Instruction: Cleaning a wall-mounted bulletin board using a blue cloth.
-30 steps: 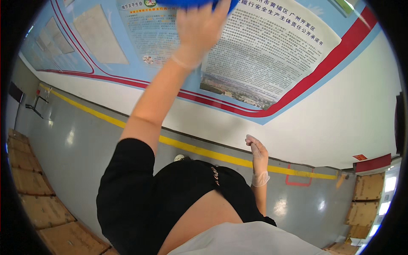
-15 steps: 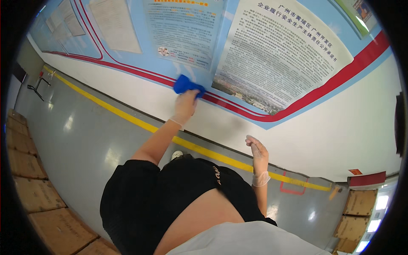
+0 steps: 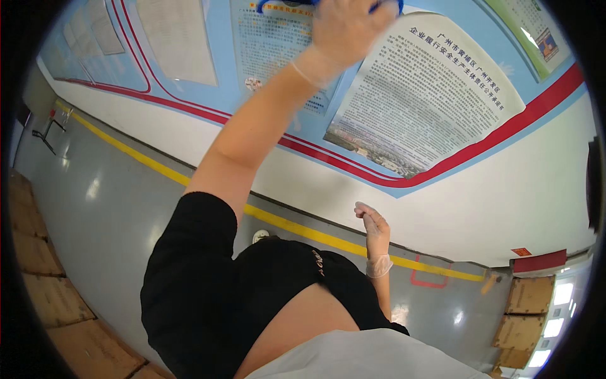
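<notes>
While left hand (image 3: 350, 31) holds cloth (image 3: 287, 2), cardboard boxes (image 3: 57, 300) stand, insides hidden.

A blue cloth (image 3: 397, 6) was at 12 o'clock, mostly hidden by the left hand (image 3: 353, 28). Its visible edges curved.

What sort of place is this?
Probably a factory or warehouse, by a wall of notices: stacked cardboard boxes, a yellow line along the grey floor, and posters on the wall.
</notes>
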Demonstrator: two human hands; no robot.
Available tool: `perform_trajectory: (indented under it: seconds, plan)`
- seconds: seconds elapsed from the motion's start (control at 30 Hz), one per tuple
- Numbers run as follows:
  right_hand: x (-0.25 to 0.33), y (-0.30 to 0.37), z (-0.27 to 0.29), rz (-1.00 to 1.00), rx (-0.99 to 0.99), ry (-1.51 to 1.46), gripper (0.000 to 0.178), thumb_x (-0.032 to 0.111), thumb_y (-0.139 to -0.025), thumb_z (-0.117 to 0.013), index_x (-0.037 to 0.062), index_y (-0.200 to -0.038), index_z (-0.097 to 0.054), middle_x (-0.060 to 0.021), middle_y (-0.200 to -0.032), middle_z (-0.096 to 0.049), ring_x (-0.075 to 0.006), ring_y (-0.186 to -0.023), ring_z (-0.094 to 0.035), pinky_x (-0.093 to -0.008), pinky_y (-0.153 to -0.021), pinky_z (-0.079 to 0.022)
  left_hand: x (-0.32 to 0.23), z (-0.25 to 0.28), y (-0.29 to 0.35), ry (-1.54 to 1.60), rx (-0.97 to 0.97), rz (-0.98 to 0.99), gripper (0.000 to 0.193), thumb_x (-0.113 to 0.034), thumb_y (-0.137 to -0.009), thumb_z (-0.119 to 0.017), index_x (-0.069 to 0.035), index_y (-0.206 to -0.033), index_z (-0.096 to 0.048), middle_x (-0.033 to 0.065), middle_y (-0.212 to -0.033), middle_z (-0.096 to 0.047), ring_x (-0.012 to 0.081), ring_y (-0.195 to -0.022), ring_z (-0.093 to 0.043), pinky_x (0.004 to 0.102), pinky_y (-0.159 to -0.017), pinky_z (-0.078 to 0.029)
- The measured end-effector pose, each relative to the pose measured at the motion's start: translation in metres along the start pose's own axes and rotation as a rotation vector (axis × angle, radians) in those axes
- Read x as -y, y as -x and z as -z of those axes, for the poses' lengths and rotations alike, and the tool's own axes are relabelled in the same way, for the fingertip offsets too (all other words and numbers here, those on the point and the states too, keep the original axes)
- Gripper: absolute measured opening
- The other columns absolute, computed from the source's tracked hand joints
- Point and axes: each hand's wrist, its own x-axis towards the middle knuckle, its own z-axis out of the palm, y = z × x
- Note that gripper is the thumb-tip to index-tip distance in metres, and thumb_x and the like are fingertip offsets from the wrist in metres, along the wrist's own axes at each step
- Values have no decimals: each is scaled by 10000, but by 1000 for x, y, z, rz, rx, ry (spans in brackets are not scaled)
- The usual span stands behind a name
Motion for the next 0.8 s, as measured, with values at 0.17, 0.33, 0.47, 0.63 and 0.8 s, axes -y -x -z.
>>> perform_trajectory:
  seconds: [0.17,0.33,0.47,0.63,0.8]
  plan:
    - [-3,3,-20,-39,-38,28,241,15,-947,-521,-4,-1112,-695,-60,-977,-693,-134,-917,-619,-267,-880,-481,-20,22,111,50,238,-9,207,-202,-766,-698,-173,-958,-624,23,-806,-486,223,-761,-498,342,-665,-424]
    - [1,-1,-35,-39,-42,27,266,23,-939,-506,-23,-1136,-679,-75,-1003,-681,-153,-948,-604,-283,-913,-460,-25,66,191,97,499,-41,213,-145,-771,-658,-186,-975,-613,17,-808,-476,201,-777,-510,320,-715,-413]
    - [2,-3,-53,-10,-109,21,247,-1,-934,-526,0,-1111,-698,-56,-978,-695,-136,-915,-620,-266,-880,-482,-10,87,252,196,587,-21,215,-125,-793,-645,-183,-997,-611,21,-825,-485,211,-794,-520,325,-739,-414]
    - [4,2,-69,-22,-166,59,253,-7,-932,-524,3,-1118,-695,-70,-993,-699,-145,-922,-635,-275,-873,-493,18,114,263,348,741,223,268,-111,-781,-701,-134,-1030,-602,68,-873,-540,263,-879,-548,371,-767,-430]
    - [-4,6,-87,-11,-166,26,250,-2,-936,-521,-7,-1120,-691,-75,-995,-699,-147,-915,-635,-274,-875,-493,63,101,93,311,-46,92,325,-63,-733,-798,-84,-1006,-624,56,-957,-600,268,-926,-521,372,-777,-433]
